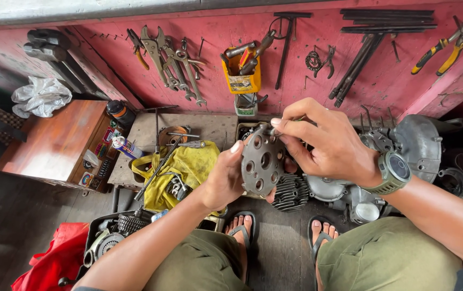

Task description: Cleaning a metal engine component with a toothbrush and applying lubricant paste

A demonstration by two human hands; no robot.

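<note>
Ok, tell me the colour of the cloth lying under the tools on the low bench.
Yellow: the cloth is crumpled, smudged dark in places, seen in the head view.

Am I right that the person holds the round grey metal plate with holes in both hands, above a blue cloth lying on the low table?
Not quite: the cloth is yellow, not blue, as the head view shows. The rest holds: the left hand and right hand both hold the round grey metal plate with holes, above the low table.
</note>
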